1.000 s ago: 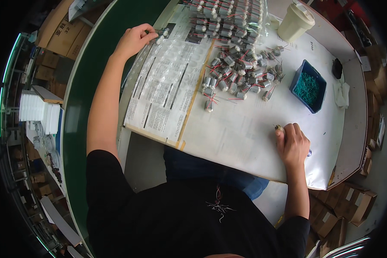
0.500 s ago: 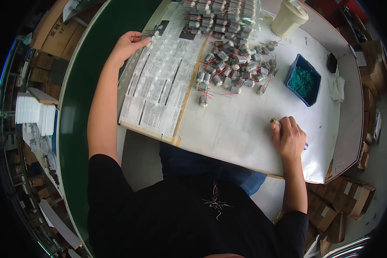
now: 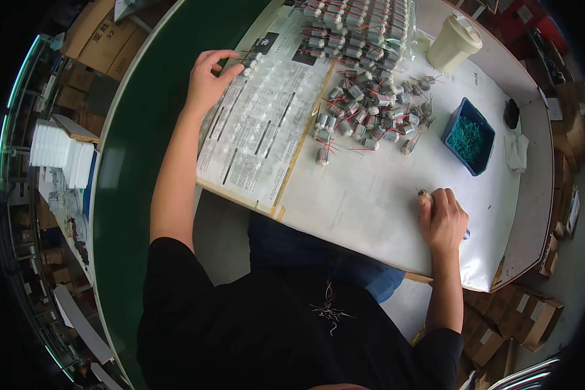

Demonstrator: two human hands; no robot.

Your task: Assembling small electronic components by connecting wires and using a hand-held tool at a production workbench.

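My left hand [image 3: 209, 79] is at the far left of the table, thumb and fingers apart, beside a few small motors [image 3: 252, 64] with white ends. These motors sit at the far edge of a clear plastic tray [image 3: 250, 117] with rows of pockets, lying over printed paper. My right hand [image 3: 446, 218] rests closed on the table at the right. A small pale and brassy end [image 3: 424, 193] sticks out past its thumb, and a bluish bit shows on its other side. The fingers hide the rest of what it holds.
A heap of grey motors [image 3: 370, 114] with red and dark wires lies mid-table, with filled clear trays [image 3: 364, 29] of motors behind. A blue bin [image 3: 446, 138] of green pieces, a cream lidded cup [image 3: 454, 42] and a white cloth [image 3: 517, 152] stand farther right. A raised rim [image 3: 533, 195] borders the table.
My left thumb and fingers have parted from the motor they were at; it now sits with others in the tray. The whole view has shifted slightly. My right hand keeps its place, still closed.
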